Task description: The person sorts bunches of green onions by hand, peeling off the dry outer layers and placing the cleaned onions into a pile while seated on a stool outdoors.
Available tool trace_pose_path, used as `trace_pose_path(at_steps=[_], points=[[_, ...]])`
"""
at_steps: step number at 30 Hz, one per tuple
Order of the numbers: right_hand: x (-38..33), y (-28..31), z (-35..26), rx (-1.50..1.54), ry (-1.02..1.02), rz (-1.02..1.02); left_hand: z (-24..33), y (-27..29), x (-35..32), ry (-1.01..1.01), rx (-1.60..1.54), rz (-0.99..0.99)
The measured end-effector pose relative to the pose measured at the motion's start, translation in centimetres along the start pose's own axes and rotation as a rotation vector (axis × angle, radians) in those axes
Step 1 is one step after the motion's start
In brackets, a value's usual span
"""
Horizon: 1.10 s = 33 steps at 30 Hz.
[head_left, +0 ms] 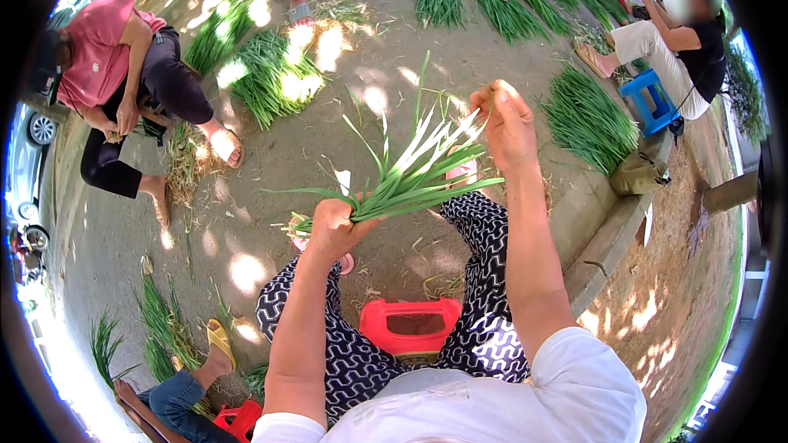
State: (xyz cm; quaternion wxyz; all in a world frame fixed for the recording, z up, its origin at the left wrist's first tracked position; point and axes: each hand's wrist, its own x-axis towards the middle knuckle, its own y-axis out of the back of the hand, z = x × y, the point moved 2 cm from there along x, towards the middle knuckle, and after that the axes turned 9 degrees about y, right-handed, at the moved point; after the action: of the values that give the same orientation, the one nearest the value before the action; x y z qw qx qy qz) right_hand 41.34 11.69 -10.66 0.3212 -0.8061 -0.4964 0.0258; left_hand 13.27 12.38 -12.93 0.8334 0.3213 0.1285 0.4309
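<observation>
My left hand [330, 228] grips a bunch of green onions [410, 171] near its root end, the stalks fanning up and to the right. My right hand [506, 121] is raised at the far end of the bunch, its fingers pinched on the tips of a few leaves. Both forearms rise over my patterned trousers [484, 238]. A red plastic stool [410, 326] shows between my knees.
Heaps of green onions [271, 74] lie across the concrete ground, with another heap [584, 119] by the kerb. A person in a pink top [103, 49] squats at left. Another person sits by a blue stool [648, 98] at right. Someone's foot in a yellow sandal [218, 340] is at lower left.
</observation>
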Motion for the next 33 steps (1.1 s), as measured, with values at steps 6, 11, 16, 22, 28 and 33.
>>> trace_pose_path(at_steps=[6,11,16,22,28,33], points=[[0.5,0.5,-0.5,0.167,0.083,0.095,0.1,0.1,0.1,0.022,-0.005,-0.018],[-0.3,0.6,0.1,0.103,0.068,-0.074,0.0,0.2,0.0,0.005,0.014,-0.013],[-0.7,0.0,0.1,0.025,-0.033,-0.157,0.0,0.2,0.0,0.024,0.044,-0.025],[-1.2,0.0,0.3,0.007,-0.049,-0.196,0.0,0.2,0.1,0.033,0.060,-0.030],[-1.2,-0.1,0.3,-0.056,-0.102,-0.154,-0.1,0.1,0.2,0.100,0.019,-0.039],[-1.1,-1.0,0.0,-0.060,-0.065,-0.238,-0.6,0.2,0.0,0.051,0.027,0.000]])
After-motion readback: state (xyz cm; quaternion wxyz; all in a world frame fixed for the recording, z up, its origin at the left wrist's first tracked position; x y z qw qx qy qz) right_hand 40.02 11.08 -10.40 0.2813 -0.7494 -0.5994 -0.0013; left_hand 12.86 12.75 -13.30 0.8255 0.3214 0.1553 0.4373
